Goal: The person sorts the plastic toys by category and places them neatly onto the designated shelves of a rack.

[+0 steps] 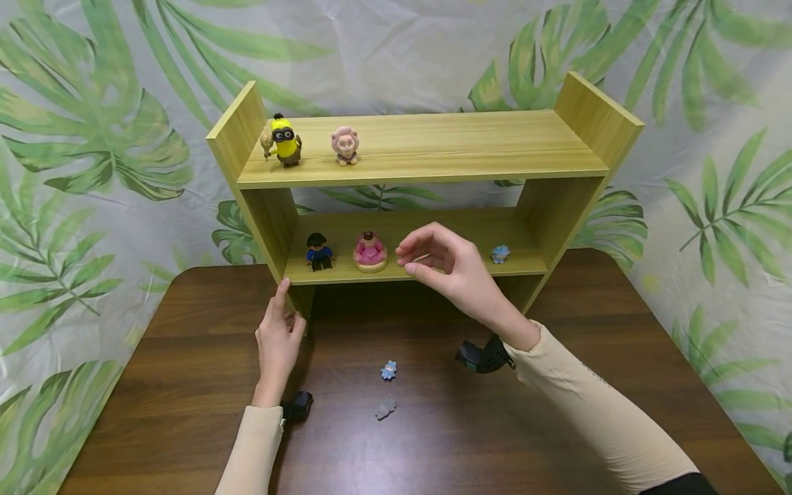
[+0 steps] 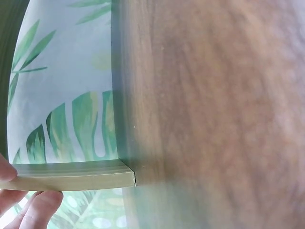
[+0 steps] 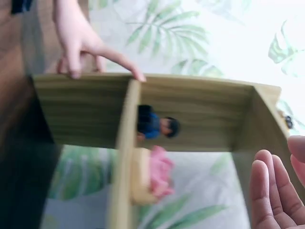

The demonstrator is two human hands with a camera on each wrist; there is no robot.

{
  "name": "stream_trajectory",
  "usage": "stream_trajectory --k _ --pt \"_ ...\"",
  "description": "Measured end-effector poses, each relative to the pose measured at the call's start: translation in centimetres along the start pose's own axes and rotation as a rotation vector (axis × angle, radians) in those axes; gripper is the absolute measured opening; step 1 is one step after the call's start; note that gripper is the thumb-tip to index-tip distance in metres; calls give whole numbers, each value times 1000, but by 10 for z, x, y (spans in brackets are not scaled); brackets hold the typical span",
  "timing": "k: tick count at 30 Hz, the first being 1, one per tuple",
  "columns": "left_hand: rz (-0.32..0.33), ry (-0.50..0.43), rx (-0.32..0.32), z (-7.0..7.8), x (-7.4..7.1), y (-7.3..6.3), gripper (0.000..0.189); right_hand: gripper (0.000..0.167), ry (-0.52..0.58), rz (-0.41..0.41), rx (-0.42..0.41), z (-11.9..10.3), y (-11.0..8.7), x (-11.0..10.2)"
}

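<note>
My left hand (image 1: 280,342) touches the left front edge of the wooden shelf unit (image 1: 427,176), its index finger stretched to where the middle board meets the side panel. In the left wrist view, fingertips lie along that panel (image 2: 71,182). My right hand (image 1: 454,268) hovers before the middle board with fingers loosely curved and nothing visible between them. Left of it sit a pink bear figure (image 1: 370,253) on a cream base and a toy figure in a black cap and blue top (image 1: 318,251). To its right is a small blue figure (image 1: 500,254).
The top board carries a yellow goggled figure (image 1: 285,141) and a pale pink figure (image 1: 345,146). On the brown table (image 1: 185,357) lie a small blue piece (image 1: 388,370) and a greyish translucent piece (image 1: 386,409). A leaf-patterned cloth (image 1: 402,55) hangs behind.
</note>
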State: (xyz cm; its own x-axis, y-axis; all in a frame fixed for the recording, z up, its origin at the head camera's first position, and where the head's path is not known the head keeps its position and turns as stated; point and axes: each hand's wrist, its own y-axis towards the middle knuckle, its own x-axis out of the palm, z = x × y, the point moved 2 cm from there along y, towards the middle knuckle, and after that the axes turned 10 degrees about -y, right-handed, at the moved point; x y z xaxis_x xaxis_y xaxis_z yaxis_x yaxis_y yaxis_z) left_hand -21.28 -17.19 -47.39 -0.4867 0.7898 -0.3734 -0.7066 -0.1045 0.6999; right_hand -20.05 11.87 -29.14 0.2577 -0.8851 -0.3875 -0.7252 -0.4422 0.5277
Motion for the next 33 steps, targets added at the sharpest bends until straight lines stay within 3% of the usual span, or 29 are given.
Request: stream_trajectory --k 9,20,33 --pt "4 -1 6 0 -1 0 83 24 60 -51 140 31 -34 27" --pt "5 -6 25 1 -1 1 82 22 13 -100 266 68 -68 50" --pt "5 1 35 1 -1 0 81 25 -69 -189 367 101 -95 74"
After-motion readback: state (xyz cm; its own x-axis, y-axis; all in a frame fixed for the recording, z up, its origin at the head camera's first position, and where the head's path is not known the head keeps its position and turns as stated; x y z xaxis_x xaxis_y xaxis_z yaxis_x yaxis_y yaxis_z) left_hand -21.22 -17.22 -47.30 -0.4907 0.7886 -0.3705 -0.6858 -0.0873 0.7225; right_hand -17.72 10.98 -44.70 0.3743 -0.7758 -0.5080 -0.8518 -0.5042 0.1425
